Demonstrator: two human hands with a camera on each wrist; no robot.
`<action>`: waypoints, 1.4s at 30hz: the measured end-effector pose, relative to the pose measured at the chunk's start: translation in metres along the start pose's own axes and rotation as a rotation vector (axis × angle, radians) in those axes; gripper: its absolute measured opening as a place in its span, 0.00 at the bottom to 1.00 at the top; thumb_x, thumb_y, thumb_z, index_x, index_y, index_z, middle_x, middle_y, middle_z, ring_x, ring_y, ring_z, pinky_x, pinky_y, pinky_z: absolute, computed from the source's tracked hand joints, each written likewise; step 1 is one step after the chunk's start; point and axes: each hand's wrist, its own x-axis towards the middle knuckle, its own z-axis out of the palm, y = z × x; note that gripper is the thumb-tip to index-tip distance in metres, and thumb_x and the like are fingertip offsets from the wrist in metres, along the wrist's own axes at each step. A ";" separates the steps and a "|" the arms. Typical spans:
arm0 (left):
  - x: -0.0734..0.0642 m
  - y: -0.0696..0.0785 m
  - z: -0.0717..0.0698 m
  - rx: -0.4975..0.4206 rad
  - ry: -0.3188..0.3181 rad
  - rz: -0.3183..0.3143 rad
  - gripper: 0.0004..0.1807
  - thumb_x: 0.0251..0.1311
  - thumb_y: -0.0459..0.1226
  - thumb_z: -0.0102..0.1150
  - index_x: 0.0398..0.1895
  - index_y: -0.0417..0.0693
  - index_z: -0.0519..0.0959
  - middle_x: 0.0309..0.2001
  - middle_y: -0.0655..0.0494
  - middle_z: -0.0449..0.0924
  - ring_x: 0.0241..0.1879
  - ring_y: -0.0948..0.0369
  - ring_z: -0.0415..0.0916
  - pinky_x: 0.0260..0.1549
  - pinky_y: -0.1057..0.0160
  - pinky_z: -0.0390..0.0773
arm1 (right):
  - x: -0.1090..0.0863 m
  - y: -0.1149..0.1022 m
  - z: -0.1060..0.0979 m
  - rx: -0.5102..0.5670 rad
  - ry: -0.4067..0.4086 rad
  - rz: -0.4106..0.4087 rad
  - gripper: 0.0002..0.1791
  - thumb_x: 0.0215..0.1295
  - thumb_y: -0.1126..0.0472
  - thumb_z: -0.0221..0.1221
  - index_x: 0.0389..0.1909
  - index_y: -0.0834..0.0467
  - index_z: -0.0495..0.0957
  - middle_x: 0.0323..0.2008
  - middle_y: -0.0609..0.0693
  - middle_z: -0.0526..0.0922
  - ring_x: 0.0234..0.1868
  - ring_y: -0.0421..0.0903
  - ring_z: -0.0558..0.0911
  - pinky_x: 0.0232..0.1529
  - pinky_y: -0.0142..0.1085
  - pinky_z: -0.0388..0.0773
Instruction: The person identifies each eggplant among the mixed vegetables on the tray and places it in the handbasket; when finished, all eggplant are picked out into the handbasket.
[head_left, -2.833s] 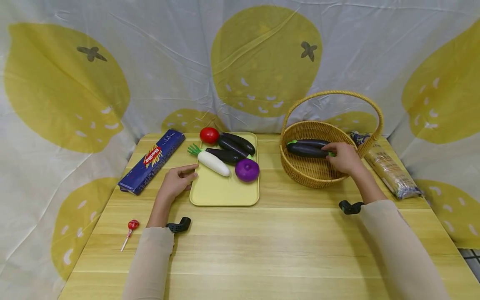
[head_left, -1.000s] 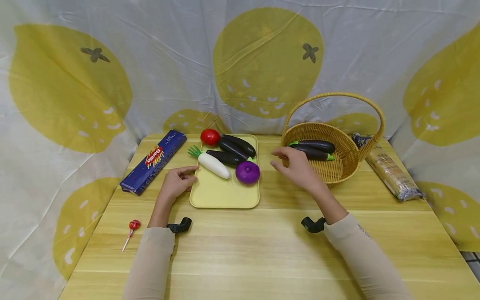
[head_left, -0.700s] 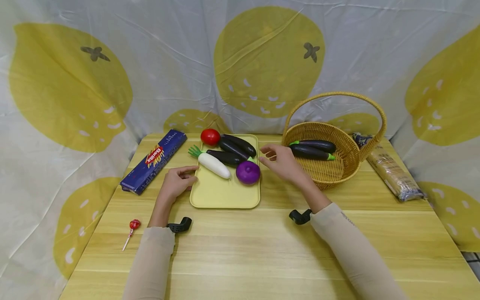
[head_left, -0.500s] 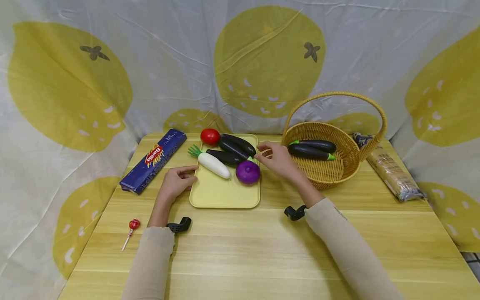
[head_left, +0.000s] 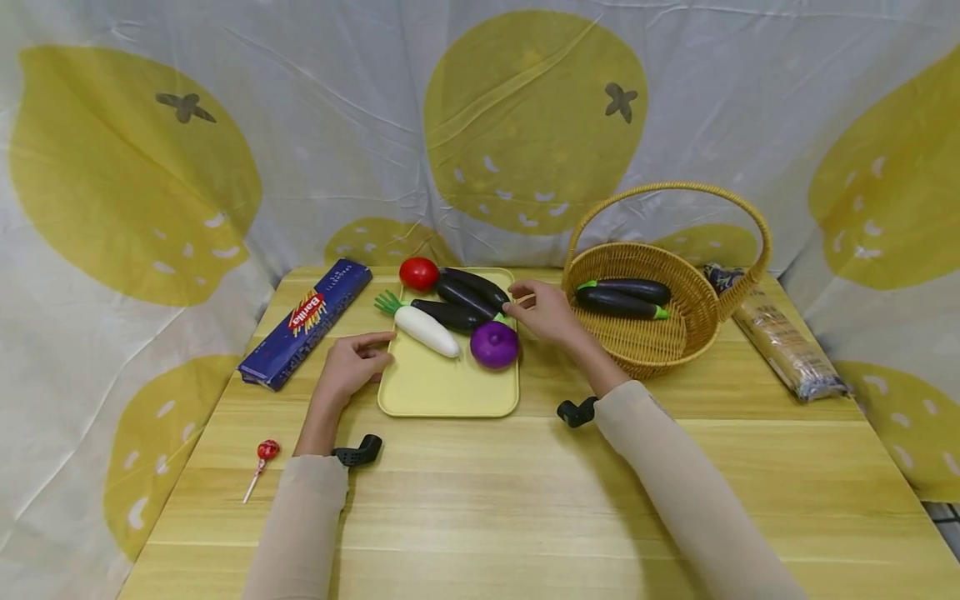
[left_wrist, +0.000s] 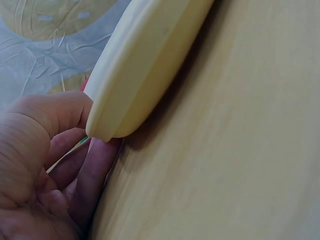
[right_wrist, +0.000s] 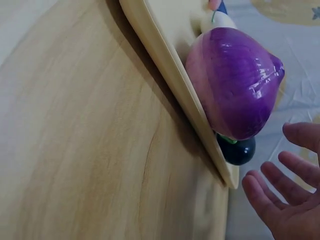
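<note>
My left hand (head_left: 351, 364) holds the left edge of a yellow tray (head_left: 442, 396); in the left wrist view its fingers (left_wrist: 95, 165) lie around the rim. My right hand (head_left: 551, 313) reaches over the tray's right edge, fingers apart and holding nothing, right by the tip of a dark eggplant (head_left: 480, 287). In the right wrist view the spread hand (right_wrist: 285, 185) is beside a purple onion (right_wrist: 232, 82). Also on the tray lie two more eggplants (head_left: 450, 314), a white radish (head_left: 427, 331) with green leaves, and a red tomato (head_left: 418, 273).
A wicker basket (head_left: 660, 350) with a tall handle stands right of the tray, two eggplants (head_left: 618, 302) inside. Behind it lies a clear pasta bag (head_left: 783, 342). A blue spaghetti box (head_left: 303, 325) and a red lollipop (head_left: 267, 450) lie on the left. A lemon-print cloth (head_left: 360, 150) hangs behind.
My right hand has let go of an eggplant in the basket and moved left to the tray's right edge. The left hand has stayed at the tray.
</note>
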 end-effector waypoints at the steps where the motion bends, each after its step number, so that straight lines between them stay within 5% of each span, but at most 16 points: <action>1: 0.000 0.000 0.000 0.000 0.000 0.001 0.23 0.62 0.35 0.68 0.62 0.53 0.84 0.43 0.44 0.87 0.33 0.65 0.81 0.30 0.66 0.86 | 0.002 0.000 0.000 -0.002 0.000 0.006 0.25 0.73 0.53 0.62 0.65 0.59 0.76 0.62 0.55 0.81 0.57 0.54 0.84 0.54 0.47 0.84; 11: 0.001 0.002 0.003 0.000 -0.007 0.016 0.23 0.62 0.35 0.68 0.62 0.53 0.84 0.39 0.45 0.88 0.26 0.64 0.80 0.28 0.65 0.85 | 0.016 0.002 0.004 -0.016 0.002 0.017 0.26 0.73 0.51 0.62 0.67 0.60 0.76 0.63 0.56 0.80 0.58 0.55 0.83 0.57 0.48 0.82; 23: 0.001 0.000 0.000 -0.014 -0.001 0.005 0.23 0.62 0.35 0.68 0.62 0.53 0.84 0.41 0.45 0.87 0.30 0.65 0.79 0.29 0.65 0.86 | 0.034 0.010 0.023 -0.077 0.005 0.009 0.29 0.74 0.47 0.60 0.70 0.57 0.74 0.64 0.56 0.81 0.60 0.55 0.82 0.62 0.48 0.79; 31: 0.000 0.001 -0.001 -0.027 -0.018 -0.014 0.24 0.63 0.35 0.68 0.63 0.52 0.83 0.42 0.43 0.85 0.30 0.66 0.78 0.29 0.66 0.85 | 0.042 0.013 0.032 -0.176 0.019 -0.028 0.29 0.72 0.51 0.61 0.68 0.62 0.75 0.49 0.60 0.84 0.51 0.54 0.81 0.60 0.47 0.77; 36: -0.007 0.014 -0.002 -0.040 -0.038 -0.033 0.24 0.63 0.33 0.67 0.64 0.46 0.82 0.43 0.37 0.84 0.29 0.64 0.78 0.28 0.65 0.86 | 0.043 0.014 0.033 -0.179 0.041 -0.031 0.24 0.72 0.54 0.61 0.63 0.63 0.78 0.41 0.56 0.82 0.45 0.51 0.79 0.55 0.45 0.78; 42: -0.021 0.037 -0.003 -0.020 -0.050 -0.025 0.24 0.63 0.31 0.66 0.64 0.42 0.81 0.43 0.35 0.84 0.30 0.62 0.79 0.30 0.64 0.86 | 0.038 0.008 0.032 -0.145 0.067 -0.009 0.20 0.73 0.56 0.60 0.59 0.65 0.80 0.47 0.60 0.85 0.51 0.54 0.81 0.58 0.47 0.78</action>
